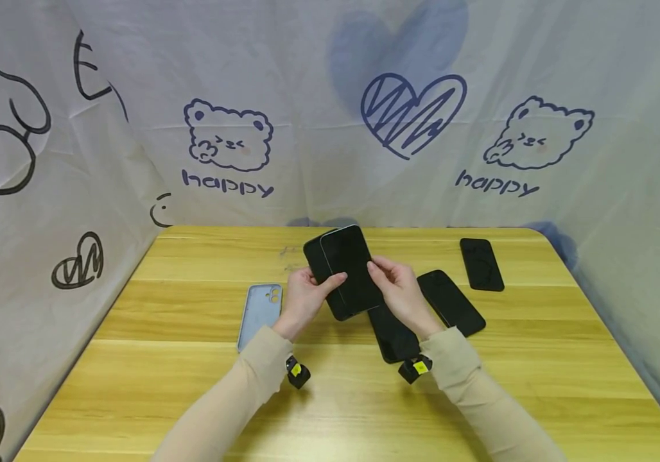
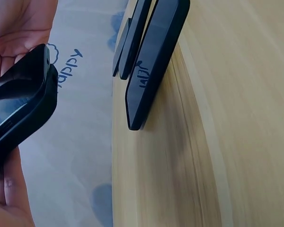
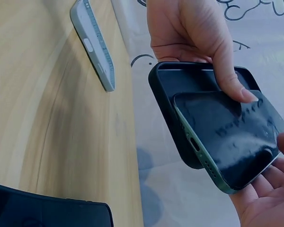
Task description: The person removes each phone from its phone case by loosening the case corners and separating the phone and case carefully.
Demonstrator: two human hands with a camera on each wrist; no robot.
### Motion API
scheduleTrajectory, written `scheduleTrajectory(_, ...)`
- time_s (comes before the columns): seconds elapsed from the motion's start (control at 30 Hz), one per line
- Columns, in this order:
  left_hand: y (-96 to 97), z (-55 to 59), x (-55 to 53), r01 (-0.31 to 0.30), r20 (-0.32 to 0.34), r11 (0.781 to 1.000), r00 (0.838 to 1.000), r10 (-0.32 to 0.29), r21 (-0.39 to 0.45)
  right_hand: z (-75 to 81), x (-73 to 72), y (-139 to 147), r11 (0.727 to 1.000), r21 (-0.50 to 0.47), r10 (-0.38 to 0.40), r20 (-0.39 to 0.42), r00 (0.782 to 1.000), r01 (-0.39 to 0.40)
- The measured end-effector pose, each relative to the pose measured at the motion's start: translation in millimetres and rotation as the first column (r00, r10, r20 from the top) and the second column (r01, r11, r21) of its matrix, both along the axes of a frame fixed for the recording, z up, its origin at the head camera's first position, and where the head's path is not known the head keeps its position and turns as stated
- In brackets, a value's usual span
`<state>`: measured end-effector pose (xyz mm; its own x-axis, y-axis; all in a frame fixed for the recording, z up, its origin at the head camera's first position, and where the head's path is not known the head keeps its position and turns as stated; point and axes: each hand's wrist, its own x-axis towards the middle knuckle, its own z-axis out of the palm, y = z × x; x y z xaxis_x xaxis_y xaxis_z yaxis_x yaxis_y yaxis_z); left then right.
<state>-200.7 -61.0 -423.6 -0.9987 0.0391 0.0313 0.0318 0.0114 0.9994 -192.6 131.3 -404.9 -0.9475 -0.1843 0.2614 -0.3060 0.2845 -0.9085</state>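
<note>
Held above a wooden surface (image 1: 359, 417), a dark phone (image 1: 354, 250) lies askew over a black case (image 1: 315, 255), shifted toward 3 o'clock so that a strip of the case shows. The left hand (image 1: 305, 296), at 8 o'clock of the pair, grips case and phone together, thumb pressed on the screen; the right hand (image 1: 404, 294), at 4 o'clock, pinches the phone, fingers beneath it. Below, a pale blue case (image 1: 259, 316) lies at 8 o'clock, a second phone (image 1: 391, 335) at 5 o'clock, partly hidden by the right hand, a third phone (image 1: 454, 303) near 4 o'clock and a fourth phone (image 1: 482, 264) at 3 o'clock, before a pale cloth (image 1: 307, 70) marked "happy"
</note>
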Motion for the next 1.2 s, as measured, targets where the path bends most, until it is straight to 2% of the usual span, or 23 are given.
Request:
scheduleTrajectory(0.2, -1.6, -2.3, -1.1, -0.037, 0.015, 0.998, 0.999, 0.037, -0.048, 0.5, 4.9, -3.8, 0.999, 0.034, 0.019, 0.0, 1.0, -0.019)
scheduleTrajectory(0.47, -0.6, -3.0, -2.0, -0.103, 0.06, 0.99, 0.992, 0.109, -0.096, 0.1, 9.4, -8.0, 0.999, 0.047, -0.021, -0.019, 1.0, 0.022)
scheduleTrajectory(0.73, -0.4, -2.0, -0.8, -0.111, 0.081, 0.982, 0.989, 0.124, -0.153, -2.0, 15.0, -9.9, 0.997, 0.073, -0.02, -0.081, 0.997, 0.026)
scheduleTrajectory(0.83, -2.0, -0.7, 0.0, -0.09, 0.062, 0.976, 0.993, 0.104, -0.197, -5.1, 15.6, -10.4, 0.997, 0.066, -0.026, -0.101, 0.995, 0.033)
scheduleTrajectory(0.97, -6.7, 3.6, 1.2, -0.025, 0.063, 0.967, 0.997, 0.043, -0.253, -9.6, 13.9, -8.8, 0.997, 0.038, -0.062, -0.107, 0.992, 0.067)
scheduleTrajectory(1.07, -11.0, 6.0, 1.1, 0.036, 0.113, 0.975, 0.994, -0.012, -0.22, -12.5, 10.2, -5.0, 0.994, 0.017, -0.103, -0.082, 0.991, 0.105)
scheduleTrajectory(1.2, -16.9, 5.5, 1.1, 0.087, 0.206, 0.99, 0.977, -0.063, -0.108, -14.7, 4.8, 1.9, 0.989, -0.005, -0.146, 0.012, 0.989, 0.146)
